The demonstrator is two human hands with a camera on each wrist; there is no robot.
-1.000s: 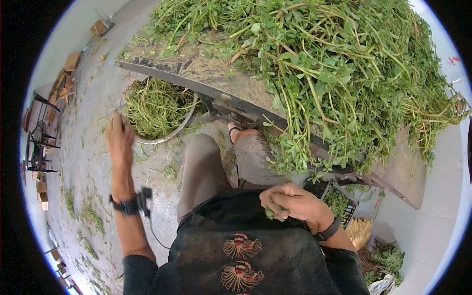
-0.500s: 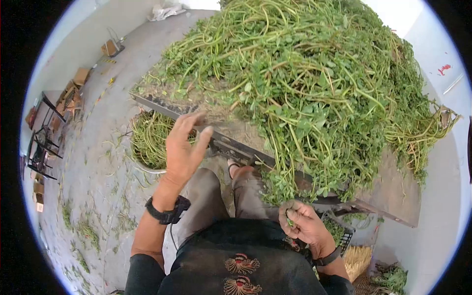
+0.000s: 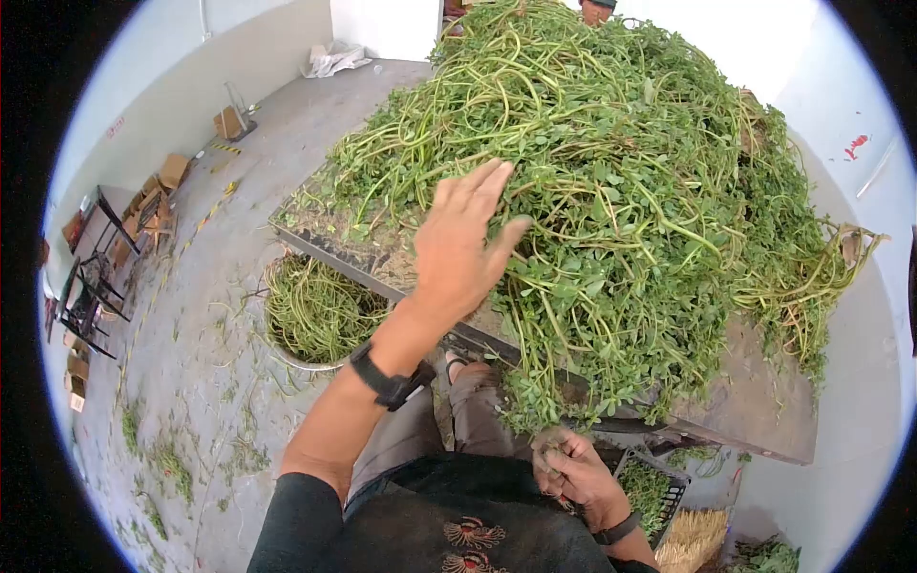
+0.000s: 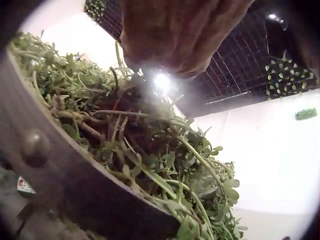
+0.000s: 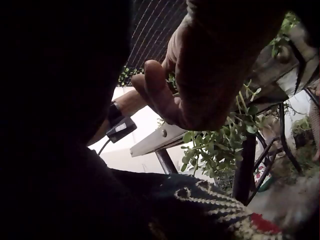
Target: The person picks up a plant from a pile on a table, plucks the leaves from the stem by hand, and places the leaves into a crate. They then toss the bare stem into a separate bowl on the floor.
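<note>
A big heap of leafy green stems, like purslane (image 3: 621,191), covers much of the table (image 3: 764,420). My left hand (image 3: 463,239) reaches over the heap's near left side, fingers straight and thumb spread, with nothing in it. In the left wrist view that hand (image 4: 180,35) hangs above the stems, close past the table edge (image 4: 65,165). Low in front of my dark shirt, my right hand (image 3: 578,468) is curled, its thumb against the fingers. The right wrist view shows a small green sprig (image 5: 171,82) pinched there, mostly hidden by the fingers.
Below the table's left side, a round metal basin (image 3: 291,358) holds long bare stems. A black crate (image 3: 676,495) of greens and a straw bundle (image 3: 693,537) stand at lower right. Cut bits (image 3: 172,468) litter the floor. Another person (image 3: 598,11) is behind the heap.
My left hand has swung from beside the basin up and right, over the table to the heap. My right hand stays curled near my body. The head view has tilted up.
</note>
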